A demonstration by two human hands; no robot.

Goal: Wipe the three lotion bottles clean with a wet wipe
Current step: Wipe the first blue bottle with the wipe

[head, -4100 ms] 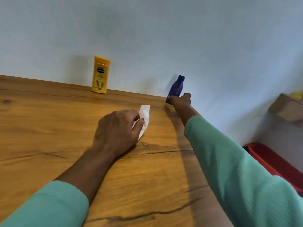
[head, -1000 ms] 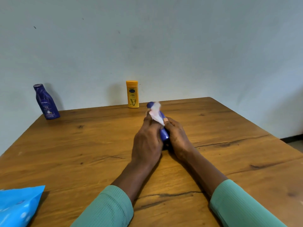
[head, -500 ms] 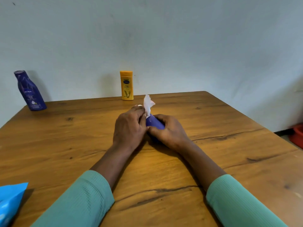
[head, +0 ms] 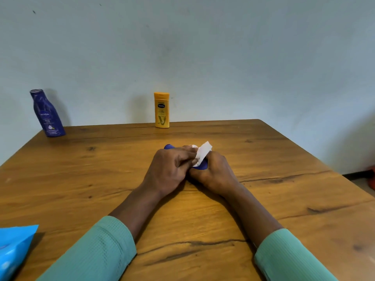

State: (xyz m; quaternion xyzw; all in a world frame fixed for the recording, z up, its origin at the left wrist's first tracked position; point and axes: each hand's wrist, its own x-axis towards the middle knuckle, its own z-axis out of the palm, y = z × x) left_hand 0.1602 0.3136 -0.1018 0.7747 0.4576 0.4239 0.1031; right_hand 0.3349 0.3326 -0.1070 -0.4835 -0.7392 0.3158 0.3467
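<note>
Blocked at the far-left corner of the tabletop [head: 294,179] by an upright dark blue bottle [head: 48,116], at mid far edge by a yellow bottle [head: 161,110]; passable between the two. Taken up at centre by left hand [head: 168,169] pinching a wipe [head: 204,152] and right hand [head: 215,173] gripping a small blue bottle [head: 202,165]. Crowded at near-left corner by a blue packet [head: 12,246]. Open along the right edge.

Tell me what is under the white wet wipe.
A small dark-blue plastic bottle lies under the white wet wipe, which the left hand pinches. The right hand grips the bottle. Both hands cover most of it, so its label cannot be seen.
</note>
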